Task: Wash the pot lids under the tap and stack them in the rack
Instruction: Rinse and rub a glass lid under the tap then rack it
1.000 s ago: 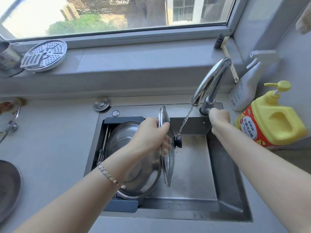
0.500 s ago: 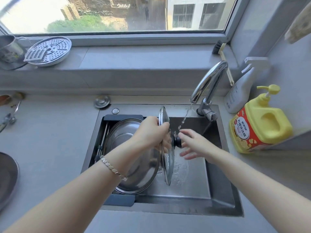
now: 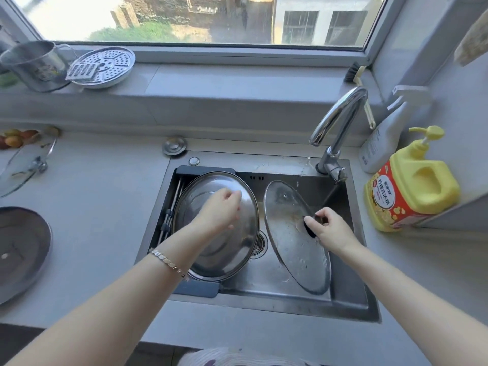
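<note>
R hand point(image 3: 331, 229) grips glass lid point(image 3: 286, 207) by knob point(image 3: 310, 228); L hand point(image 3: 220, 207) loose, empty, over steel lid point(image 3: 224, 256)

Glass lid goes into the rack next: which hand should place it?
Right. The right hand grips the glass lid by its black knob, holding it tilted in the sink. The left hand hangs over the steel lid in the rack, holding nothing; it could steady that lid.

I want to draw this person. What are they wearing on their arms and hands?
No sleeves or gloves show: left arm and right arm are bare. The left wrist wears a thin silvery bracelet of small flat links. No rings on left hand or right hand.
</note>
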Demonstrator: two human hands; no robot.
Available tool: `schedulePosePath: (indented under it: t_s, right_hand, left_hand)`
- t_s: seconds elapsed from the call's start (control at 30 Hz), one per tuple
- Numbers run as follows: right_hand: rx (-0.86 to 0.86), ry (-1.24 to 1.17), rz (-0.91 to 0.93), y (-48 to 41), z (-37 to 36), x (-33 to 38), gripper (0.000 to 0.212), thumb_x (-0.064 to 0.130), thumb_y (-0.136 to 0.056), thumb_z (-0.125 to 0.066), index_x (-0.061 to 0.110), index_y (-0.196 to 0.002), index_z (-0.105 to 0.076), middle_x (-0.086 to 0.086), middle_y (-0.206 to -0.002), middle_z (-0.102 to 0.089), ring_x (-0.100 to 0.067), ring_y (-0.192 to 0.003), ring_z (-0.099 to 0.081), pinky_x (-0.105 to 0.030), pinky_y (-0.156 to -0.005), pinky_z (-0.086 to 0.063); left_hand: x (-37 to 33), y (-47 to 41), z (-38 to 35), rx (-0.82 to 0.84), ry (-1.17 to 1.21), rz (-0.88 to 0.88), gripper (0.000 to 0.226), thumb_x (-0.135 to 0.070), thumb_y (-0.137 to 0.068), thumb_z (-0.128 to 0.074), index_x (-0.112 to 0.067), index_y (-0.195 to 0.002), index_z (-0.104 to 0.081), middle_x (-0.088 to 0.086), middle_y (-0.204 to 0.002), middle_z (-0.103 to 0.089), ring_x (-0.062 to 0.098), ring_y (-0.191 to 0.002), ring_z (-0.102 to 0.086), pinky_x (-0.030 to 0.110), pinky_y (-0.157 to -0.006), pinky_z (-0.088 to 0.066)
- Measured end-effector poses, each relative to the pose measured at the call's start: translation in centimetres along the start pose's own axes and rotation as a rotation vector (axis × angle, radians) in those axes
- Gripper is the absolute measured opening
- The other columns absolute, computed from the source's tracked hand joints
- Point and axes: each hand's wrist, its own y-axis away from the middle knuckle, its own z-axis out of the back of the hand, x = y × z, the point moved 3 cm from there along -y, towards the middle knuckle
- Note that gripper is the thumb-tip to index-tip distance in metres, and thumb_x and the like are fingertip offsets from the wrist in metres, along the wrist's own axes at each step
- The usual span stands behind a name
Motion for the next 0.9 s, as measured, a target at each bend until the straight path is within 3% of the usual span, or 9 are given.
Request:
schedulePosePath:
  t_s: [0.1, 0.2, 0.33, 0.43, 0.53, 0.67, 0.8, 0.9]
  right_hand:
    - [0.027, 0.031, -0.047, 0.6, -1.1, -0.1, 0.028, 0.037, -0.084, -0.062, 0.017, -0.075, -0.043, 0.003, -0.066, -0.049, -0.015, -0.058, -0.046, -0.028, -0.056, -0.036]
    - [0.053, 0.149, -0.045, 1.3, -2.4, 1.3, 0.03, 0.038, -0.083, -0.061, 0.014, -0.079, -0.044, 0.0, -0.074, -0.054, -0.019, -0.068, -0.05, -0.029, -0.056, -0.036]
    - [0.031, 0.343, 0.101, 2.4, -4.5, 5.5, 0.034, 0.042, -0.076, -0.066, 0.014, -0.085, -0.049, 0.0, -0.078, -0.06, -0.022, -0.077, -0.055, -0.031, -0.059, -0.037]
    - [0.02, 0.478, 0.237, 2.9, -7.2, 9.2, 0.034, 0.046, -0.076, -0.064, 0.021, -0.088, -0.046, -0.001, -0.082, -0.061, -0.026, -0.081, -0.058, -0.031, -0.062, -0.04]
    - [0.019, 0.674, 0.356, 2.6, -11.0, 12.2, 0.037, 0.047, -0.08, -0.059, 0.019, -0.101, -0.047, -0.005, -0.092, -0.065, -0.029, -0.088, -0.06, -0.03, -0.063, -0.039]
    - [0.088, 0.804, 0.425, 1.3, -17.9, 14.4, 0.033, 0.035, -0.085, -0.058, 0.013, -0.106, -0.045, -0.008, -0.1, -0.065, -0.03, -0.093, -0.061, -0.03, -0.062, -0.035]
    - [0.115, 0.905, 0.439, -0.4, -23.3, 14.6, 0.028, 0.014, -0.087, -0.054, 0.009, -0.112, -0.044, -0.007, -0.104, -0.064, -0.029, -0.098, -0.06, -0.03, -0.061, -0.035]
    - [0.154, 0.964, 0.401, -1.5, -26.0, 14.2, 0.03, 0.01, -0.088, -0.054, 0.008, -0.115, -0.042, -0.009, -0.105, -0.065, -0.029, -0.098, -0.061, -0.031, -0.06, -0.036]
  left_hand:
    - [3.0, 0.4, 1.7, -0.03, 0.02, 0.078, 0.01, -0.023, -0.092, -0.044, -0.021, -0.093, -0.053, 0.005, -0.096, -0.06, 0.021, -0.078, -0.061, 0.035, -0.07, -0.05]
    - [5.7, 1.0, 3.5, -0.069, 0.019, 0.145, 0.016, -0.021, -0.093, -0.044, -0.02, -0.108, -0.049, 0.009, -0.109, -0.06, 0.023, -0.087, -0.065, 0.038, -0.078, -0.052]
    - [8.8, 1.5, 6.2, -0.128, 0.045, 0.217, 0.021, -0.018, -0.093, -0.044, -0.018, -0.114, -0.047, 0.01, -0.115, -0.058, 0.023, -0.089, -0.064, 0.041, -0.084, -0.051]
    - [10.7, 1.7, 8.2, -0.173, 0.089, 0.254, 0.028, -0.013, -0.093, -0.042, -0.013, -0.121, -0.045, 0.014, -0.118, -0.055, 0.025, -0.088, -0.062, 0.036, -0.075, -0.051]
    - [12.2, 1.8, 9.7, -0.212, 0.11, 0.259, 0.031, -0.013, -0.091, -0.043, -0.014, -0.122, -0.046, 0.011, -0.11, -0.057, 0.026, -0.09, -0.064, 0.037, -0.08, -0.051]
    - [14.2, 1.4, 11.9, -0.201, 0.12, 0.26, 0.024, -0.013, -0.091, -0.042, -0.017, -0.114, -0.046, 0.0, -0.088, -0.055, 0.021, -0.088, -0.063, 0.033, -0.065, -0.047]
    - [15.7, 0.7, 13.7, -0.194, 0.108, 0.272, 0.023, -0.016, -0.09, -0.044, -0.019, -0.112, -0.048, 0.0, -0.084, -0.059, 0.028, -0.093, -0.065, 0.038, -0.079, -0.051]
    - [16.5, 0.3, 14.9, -0.184, 0.113, 0.27, 0.021, -0.015, -0.09, -0.044, -0.019, -0.11, -0.049, 0.0, -0.082, -0.058, 0.027, -0.093, -0.066, 0.039, -0.085, -0.052]
